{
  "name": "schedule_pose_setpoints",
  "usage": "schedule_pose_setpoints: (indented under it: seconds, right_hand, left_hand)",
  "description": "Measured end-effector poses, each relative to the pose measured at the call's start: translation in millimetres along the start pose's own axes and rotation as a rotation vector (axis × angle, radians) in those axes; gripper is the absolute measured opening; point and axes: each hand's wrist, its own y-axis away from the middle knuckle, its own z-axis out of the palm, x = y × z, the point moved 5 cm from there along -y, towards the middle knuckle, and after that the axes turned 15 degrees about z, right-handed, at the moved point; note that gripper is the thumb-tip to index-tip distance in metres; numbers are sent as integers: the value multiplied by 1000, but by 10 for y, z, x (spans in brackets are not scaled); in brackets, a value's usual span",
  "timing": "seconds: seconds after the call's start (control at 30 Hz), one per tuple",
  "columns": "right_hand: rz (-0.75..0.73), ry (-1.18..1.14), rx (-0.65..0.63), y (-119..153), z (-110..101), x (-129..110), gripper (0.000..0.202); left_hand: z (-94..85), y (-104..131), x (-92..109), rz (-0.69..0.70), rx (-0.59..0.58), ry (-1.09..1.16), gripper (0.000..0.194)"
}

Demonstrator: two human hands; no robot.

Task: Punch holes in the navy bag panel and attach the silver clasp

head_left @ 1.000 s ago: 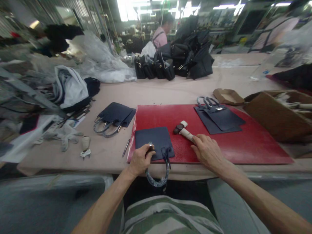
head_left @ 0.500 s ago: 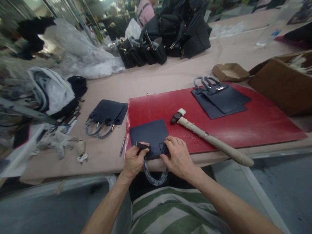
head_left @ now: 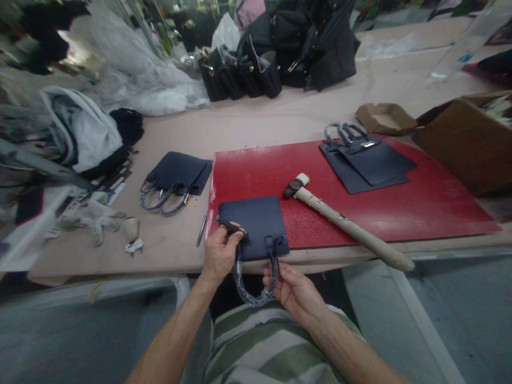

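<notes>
From where I stand, the person's left hand (head_left: 219, 255) is closed, thumb against fingers, on a narrow dark strip (head_left: 227, 223); the strip slants over the near left part of a navy panel (head_left: 254, 216), one end by the root of the handle; the right hand (head_left: 298, 293) is turned partly palm up below the table edge, its fingers loosely curled at the right leg of the plastic-wrapped handle (head_left: 241, 285); whether those fingers pinch the handle or merely lie against it, I cannot tell; the panel lies flat on the near left corner of a red board (head_left: 248, 168), its handle hanging over the edge towards the person's striped shirt (head_left: 276, 346); a hammer (head_left: 352, 226) with a pale wrapped shaft rests on the board to the right of the panel, its shaft end projecting past the near edge; further right, navy pieces (head_left: 374, 157) with two wrapped handles and a metal fitting lie on the board; left of the board, a second handled set (head_left: 176, 170) lies on the table (head_left: 176, 256); a slim metal rod (head_left: 201, 231) lies just beside the board's left edge; further left are a pale glove (head_left: 96, 216) and a small white-wrapped tool (head_left: 132, 230).
</notes>
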Motion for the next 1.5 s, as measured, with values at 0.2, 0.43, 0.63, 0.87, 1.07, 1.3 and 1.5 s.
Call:
schedule_pose_setpoints:
  seconds: [0.2, 0.43, 0.63, 0.87, 1.07, 1.3, 1.5]
  right_hand:
    - [-37, 162, -331, -206, 262, 50, 53]
    - [-484, 645, -53, -95, 392, -29, 49]
    - [-537, 438, 46, -193, 430, -39, 52]
    - [-488, 258, -100, -130, 533, -33, 48]
    - [-399, 200, -194, -52, 608, -80, 42]
    - [-424, 278, -200, -32, 630, -97, 46]
    - [-444, 295, -173, -69, 588, -97, 44]
  left_hand:
    - [45, 154, 4, -133, 18, 52, 30]
    - [22, 231, 105, -184, -8, 142, 36]
    - [73, 120, 333, -137, -50, 238, 33]
    - [112, 46, 349, -154, -37, 309, 34]
    - [73, 117, 259, -279, 8, 510, 44]
    - [7, 180, 256, -250, -21, 428, 40]
    - [6, 189, 305, -212, -55, 357, 36]
